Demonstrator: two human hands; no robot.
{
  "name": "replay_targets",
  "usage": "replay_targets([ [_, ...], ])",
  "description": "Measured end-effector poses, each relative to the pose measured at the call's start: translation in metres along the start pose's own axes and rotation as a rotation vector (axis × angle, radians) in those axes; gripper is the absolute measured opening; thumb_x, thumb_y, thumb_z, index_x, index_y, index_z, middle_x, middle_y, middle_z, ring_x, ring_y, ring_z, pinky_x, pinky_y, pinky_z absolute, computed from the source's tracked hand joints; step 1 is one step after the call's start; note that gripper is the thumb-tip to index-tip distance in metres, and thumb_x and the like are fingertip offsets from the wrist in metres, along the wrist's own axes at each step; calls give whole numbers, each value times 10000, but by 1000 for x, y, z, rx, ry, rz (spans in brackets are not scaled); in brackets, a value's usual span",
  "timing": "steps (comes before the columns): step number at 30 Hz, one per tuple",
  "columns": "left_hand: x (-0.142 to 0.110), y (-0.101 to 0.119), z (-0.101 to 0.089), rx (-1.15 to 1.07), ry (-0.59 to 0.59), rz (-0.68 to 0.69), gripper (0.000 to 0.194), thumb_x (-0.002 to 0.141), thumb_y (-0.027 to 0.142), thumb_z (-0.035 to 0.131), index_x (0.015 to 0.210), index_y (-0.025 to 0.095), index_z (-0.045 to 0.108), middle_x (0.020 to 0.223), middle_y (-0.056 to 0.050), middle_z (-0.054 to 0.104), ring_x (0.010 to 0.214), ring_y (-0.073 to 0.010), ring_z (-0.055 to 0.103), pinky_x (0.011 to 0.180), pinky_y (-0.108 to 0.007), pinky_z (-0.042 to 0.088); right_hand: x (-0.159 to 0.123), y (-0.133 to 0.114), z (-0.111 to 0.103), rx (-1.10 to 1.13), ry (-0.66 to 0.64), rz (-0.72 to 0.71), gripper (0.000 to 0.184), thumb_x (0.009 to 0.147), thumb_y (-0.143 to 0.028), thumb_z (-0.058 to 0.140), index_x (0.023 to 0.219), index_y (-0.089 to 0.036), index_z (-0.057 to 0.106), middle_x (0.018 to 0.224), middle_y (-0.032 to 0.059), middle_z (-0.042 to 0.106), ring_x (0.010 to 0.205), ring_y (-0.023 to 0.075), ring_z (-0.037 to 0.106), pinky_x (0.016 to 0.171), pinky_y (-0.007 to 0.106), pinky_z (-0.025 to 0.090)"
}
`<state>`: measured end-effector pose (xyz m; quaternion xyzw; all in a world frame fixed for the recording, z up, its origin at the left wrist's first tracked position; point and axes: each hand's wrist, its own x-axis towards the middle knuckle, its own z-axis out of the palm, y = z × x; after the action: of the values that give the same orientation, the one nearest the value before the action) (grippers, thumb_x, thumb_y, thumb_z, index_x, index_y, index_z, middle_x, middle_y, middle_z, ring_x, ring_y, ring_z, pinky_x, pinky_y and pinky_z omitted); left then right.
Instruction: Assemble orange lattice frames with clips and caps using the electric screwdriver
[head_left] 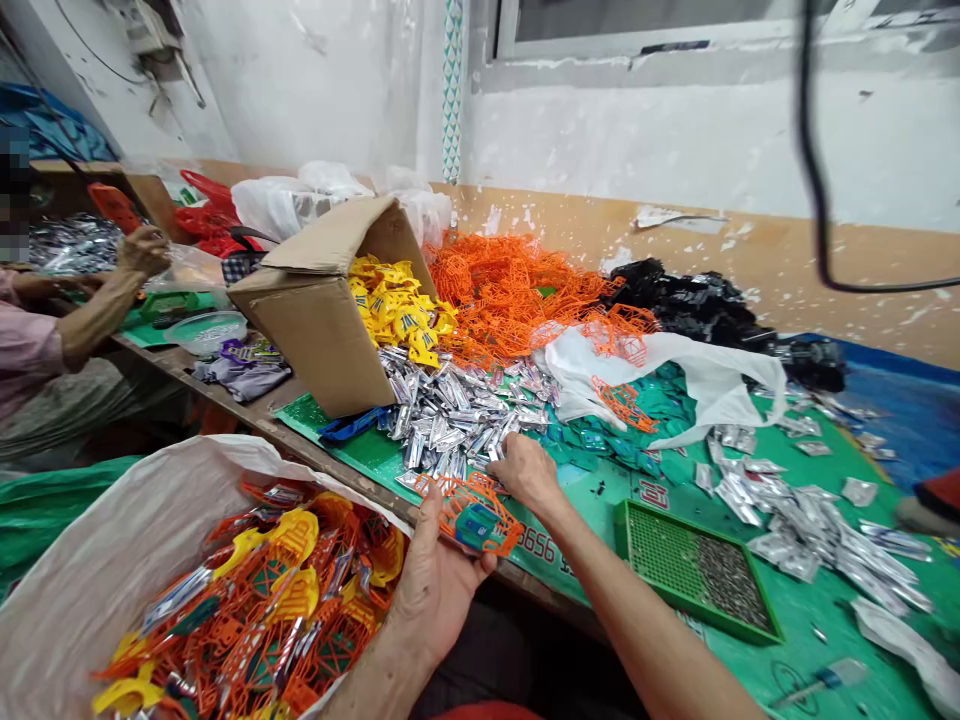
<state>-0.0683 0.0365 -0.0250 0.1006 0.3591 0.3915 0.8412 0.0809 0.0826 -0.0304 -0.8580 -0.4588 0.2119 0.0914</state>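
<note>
My left hand (439, 595) holds an orange plastic lattice frame (511, 538) with a teal flat piece (475, 524) in it, at the table's front edge. The thumb lies on its near side and the fingers are underneath. Just beyond it, my right hand (529, 470) has its fingers curled together at the near edge of a heap of silver foil packets (457, 410); what is between the fingertips is hidden. Teal flat pieces (585, 445) lie spread to the right of that heap.
A tipped cardboard box (311, 325) spills yellow plastic parts (405, 310). Behind lie orange lattice frames (502, 290) and black pieces (690, 305). A green tray (626, 535) holds small dark bits. At lower left, a white sack (97, 570) contains assembled parts. Another person's hand (142, 250) grips a red tool.
</note>
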Motion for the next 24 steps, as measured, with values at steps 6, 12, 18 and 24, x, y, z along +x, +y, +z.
replay_targets([
  [6, -4, -1, 2, -10, 10, 36, 343, 861, 519, 574, 949, 187, 586, 793, -32, 683, 600, -164, 640, 439, -235, 482, 0, 0, 1, 210, 1, -39, 266, 893, -335, 583, 1082, -148, 606, 1097, 69, 629, 972, 191, 622, 835, 395, 526],
  [12, -2, -3, 2, -3, -21, 64, 434, 746, 580, 682, 870, 172, 608, 762, -26, 693, 585, -159, 629, 444, -237, 473, -31, 19, -31, 622, -73, -271, 113, 833, -247, 562, 848, -137, 586, 822, 5, 630, 718, 91, 586, 667, 234, 496],
  [18, 2, -16, 6, 36, -115, 95, 555, 653, 655, 714, 877, 157, 614, 760, -38, 703, 589, -169, 618, 444, -241, 440, -84, 46, -60, 1007, -445, -373, 279, 665, -380, 746, 768, -159, 611, 668, -40, 567, 493, 55, 482, 449, 178, 406],
  [24, 6, -34, 8, 91, -233, 51, 669, 593, 695, 726, 958, 151, 588, 659, -24, 655, 574, -203, 624, 442, -247, 398, -100, 55, -53, 1172, -379, -293, 273, 545, -329, 845, 699, -158, 699, 1082, 32, 566, 733, 95, 595, 607, 226, 505],
])
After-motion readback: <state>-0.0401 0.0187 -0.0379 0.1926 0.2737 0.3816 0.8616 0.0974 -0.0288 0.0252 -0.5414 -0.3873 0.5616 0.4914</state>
